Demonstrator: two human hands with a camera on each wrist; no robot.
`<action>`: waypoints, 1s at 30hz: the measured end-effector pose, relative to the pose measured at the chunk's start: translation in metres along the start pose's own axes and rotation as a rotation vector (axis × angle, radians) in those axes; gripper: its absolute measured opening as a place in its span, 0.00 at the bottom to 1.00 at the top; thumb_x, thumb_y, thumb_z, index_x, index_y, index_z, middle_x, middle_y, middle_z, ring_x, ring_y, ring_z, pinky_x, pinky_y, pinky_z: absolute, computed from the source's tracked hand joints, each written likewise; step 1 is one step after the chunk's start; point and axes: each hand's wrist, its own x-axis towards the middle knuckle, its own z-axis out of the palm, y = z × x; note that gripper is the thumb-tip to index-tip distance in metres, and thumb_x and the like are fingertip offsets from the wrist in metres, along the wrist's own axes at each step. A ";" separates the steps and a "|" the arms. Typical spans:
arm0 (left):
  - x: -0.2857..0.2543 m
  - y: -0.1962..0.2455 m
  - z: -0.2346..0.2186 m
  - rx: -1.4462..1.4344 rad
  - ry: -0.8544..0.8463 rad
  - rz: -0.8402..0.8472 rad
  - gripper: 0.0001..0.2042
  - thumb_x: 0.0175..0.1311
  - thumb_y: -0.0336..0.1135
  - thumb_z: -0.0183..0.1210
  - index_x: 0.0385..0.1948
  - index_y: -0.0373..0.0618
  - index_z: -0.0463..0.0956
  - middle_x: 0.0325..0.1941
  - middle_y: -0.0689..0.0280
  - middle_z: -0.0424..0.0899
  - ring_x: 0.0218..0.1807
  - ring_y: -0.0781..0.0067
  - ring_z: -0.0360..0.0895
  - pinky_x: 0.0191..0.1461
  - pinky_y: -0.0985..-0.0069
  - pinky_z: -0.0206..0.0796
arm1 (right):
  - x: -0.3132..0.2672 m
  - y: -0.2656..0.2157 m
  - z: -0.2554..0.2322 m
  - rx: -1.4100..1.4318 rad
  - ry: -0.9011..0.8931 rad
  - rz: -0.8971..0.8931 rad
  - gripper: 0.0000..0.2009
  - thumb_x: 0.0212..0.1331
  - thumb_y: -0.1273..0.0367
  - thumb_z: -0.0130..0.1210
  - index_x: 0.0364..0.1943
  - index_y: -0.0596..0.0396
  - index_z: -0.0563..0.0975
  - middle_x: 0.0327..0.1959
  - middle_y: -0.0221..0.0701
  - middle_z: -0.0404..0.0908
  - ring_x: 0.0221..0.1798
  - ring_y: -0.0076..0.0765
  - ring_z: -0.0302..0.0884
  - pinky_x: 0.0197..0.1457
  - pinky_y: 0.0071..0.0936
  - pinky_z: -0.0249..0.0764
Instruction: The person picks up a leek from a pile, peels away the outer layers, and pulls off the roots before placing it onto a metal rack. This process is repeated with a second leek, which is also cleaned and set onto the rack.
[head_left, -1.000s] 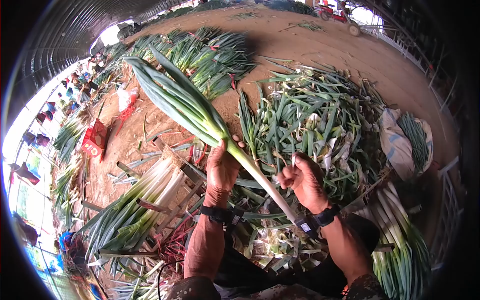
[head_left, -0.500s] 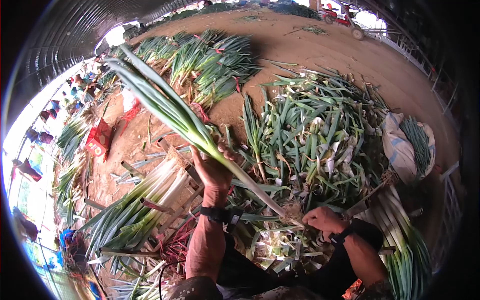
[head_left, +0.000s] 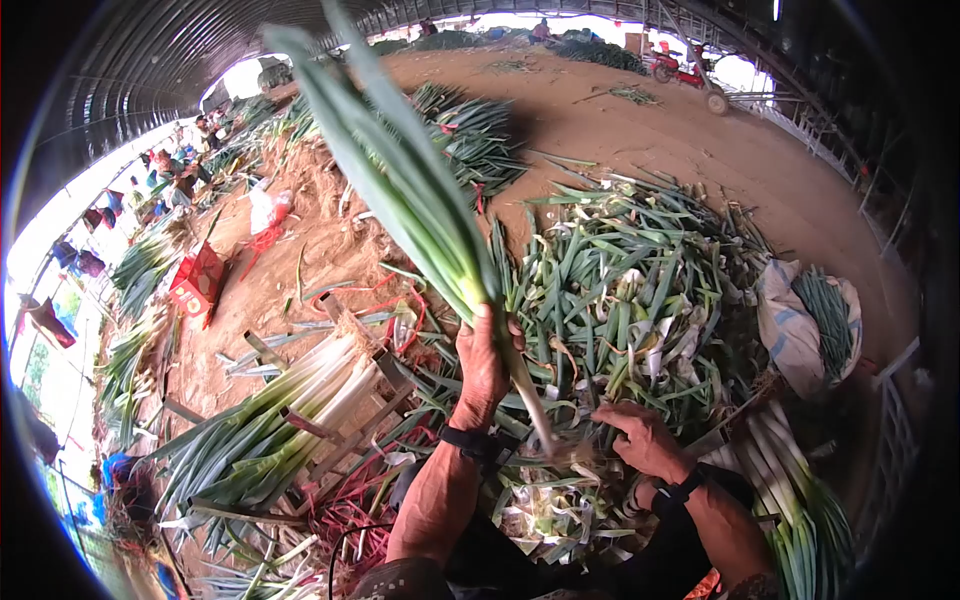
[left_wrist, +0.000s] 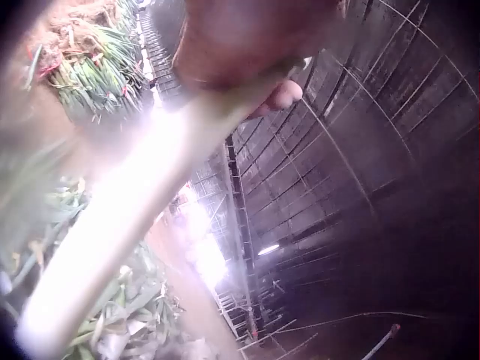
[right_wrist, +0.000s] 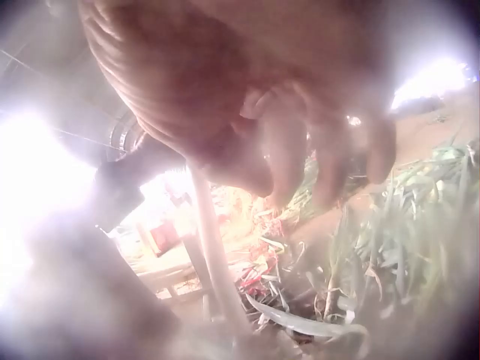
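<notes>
Left hand wrapped round upright leek; right hand, fingers curled, at its root end.

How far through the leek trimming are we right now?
Done: cleaned white leeks lie stacked on the rack, and a heap of peelings sits ahead. In hand: the left hand grips one leek upright while the right hand works at its root end. Left: more leeks lie at the right.
</notes>
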 end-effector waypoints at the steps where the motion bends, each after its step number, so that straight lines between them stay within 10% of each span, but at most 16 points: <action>1: -0.002 -0.002 0.004 0.117 -0.032 0.035 0.17 0.71 0.49 0.56 0.42 0.43 0.72 0.25 0.66 0.78 0.23 0.75 0.73 0.27 0.79 0.67 | 0.005 -0.007 -0.010 0.082 -0.101 0.138 0.17 0.55 0.77 0.54 0.50 0.56 0.81 0.38 0.39 0.87 0.39 0.41 0.86 0.49 0.31 0.81; 3: -0.008 -0.010 0.013 0.261 -0.068 0.030 0.12 0.66 0.40 0.65 0.39 0.42 0.78 0.29 0.72 0.81 0.28 0.83 0.74 0.32 0.83 0.66 | 0.011 -0.022 -0.032 0.250 -0.298 0.418 0.15 0.55 0.74 0.55 0.48 0.58 0.81 0.42 0.42 0.86 0.44 0.46 0.85 0.51 0.34 0.79; 7: -0.024 -0.028 0.035 0.558 -0.242 0.128 0.11 0.62 0.33 0.68 0.44 0.43 0.82 0.34 0.77 0.82 0.33 0.89 0.72 0.36 0.84 0.66 | 0.020 -0.043 -0.049 0.224 -0.084 0.247 0.13 0.58 0.73 0.56 0.47 0.59 0.81 0.44 0.45 0.85 0.45 0.48 0.85 0.49 0.34 0.80; 10: -0.027 -0.046 0.040 0.993 -0.420 0.508 0.18 0.55 0.36 0.70 0.48 0.45 0.80 0.36 0.57 0.83 0.38 0.52 0.80 0.40 0.65 0.71 | 0.049 -0.085 -0.079 0.132 0.020 0.083 0.15 0.54 0.75 0.59 0.47 0.59 0.80 0.48 0.42 0.83 0.51 0.48 0.82 0.55 0.37 0.78; 12: -0.030 -0.067 0.036 1.217 -0.499 0.626 0.25 0.47 0.37 0.70 0.50 0.45 0.78 0.35 0.61 0.78 0.39 0.53 0.77 0.42 0.60 0.65 | 0.065 -0.098 -0.093 0.025 0.050 -0.011 0.19 0.50 0.75 0.61 0.50 0.60 0.79 0.51 0.42 0.81 0.55 0.50 0.79 0.59 0.39 0.76; 30: -0.053 -0.068 0.049 1.412 -0.633 0.833 0.21 0.38 0.34 0.65 0.41 0.44 0.77 0.36 0.66 0.75 0.43 0.63 0.73 0.50 0.65 0.61 | 0.052 -0.034 -0.068 -0.652 -0.297 0.169 0.43 0.41 0.67 0.69 0.67 0.58 0.63 0.58 0.43 0.73 0.64 0.47 0.67 0.70 0.45 0.57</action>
